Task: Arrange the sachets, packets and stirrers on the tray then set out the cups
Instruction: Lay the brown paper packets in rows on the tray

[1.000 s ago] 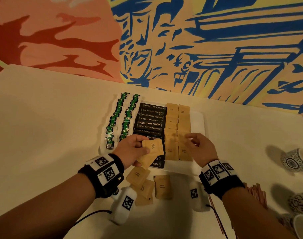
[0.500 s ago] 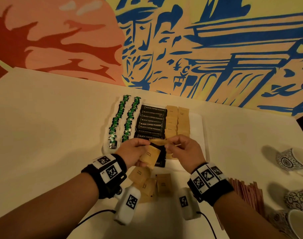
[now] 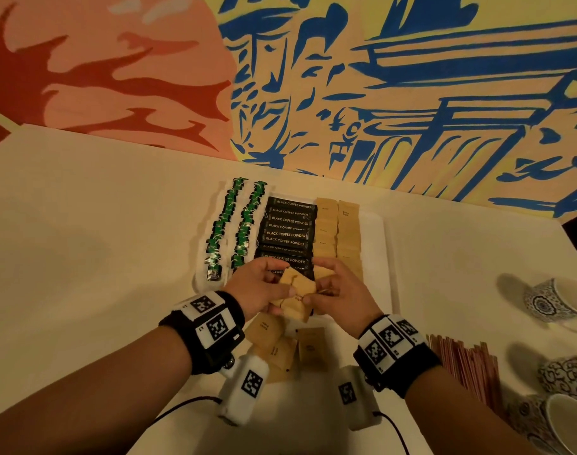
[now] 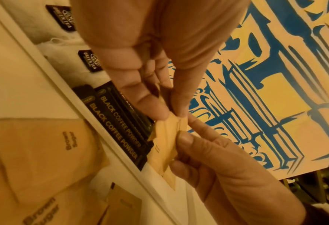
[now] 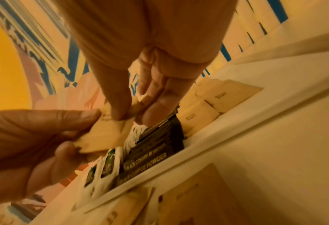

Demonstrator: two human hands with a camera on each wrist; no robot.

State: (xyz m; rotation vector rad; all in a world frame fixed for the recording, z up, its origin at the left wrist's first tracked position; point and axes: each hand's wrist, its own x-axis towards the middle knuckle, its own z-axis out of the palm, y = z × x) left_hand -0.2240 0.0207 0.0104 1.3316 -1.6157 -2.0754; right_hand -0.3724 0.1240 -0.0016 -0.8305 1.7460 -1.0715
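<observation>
Near the centre of the head view, the left hand [image 3: 259, 285] and the right hand [image 3: 338, 290] met over the near edge of the white tray [image 3: 375, 257], both pinching a small stack of brown sugar sachets [image 3: 295, 295] between thumb and fingers. On the tray lay two rows of green tea bags [image 3: 237, 224], a column of black coffee packets [image 3: 288, 231] and two columns of brown sachets [image 3: 341, 231]. Loose brown sachets [image 3: 280, 346] lay on the bench [image 3: 83, 257] below the hands. At lower right were wooden stirrers [image 3: 464, 369], and patterned cups [image 3: 549, 303] stood at the right edge.
</observation>
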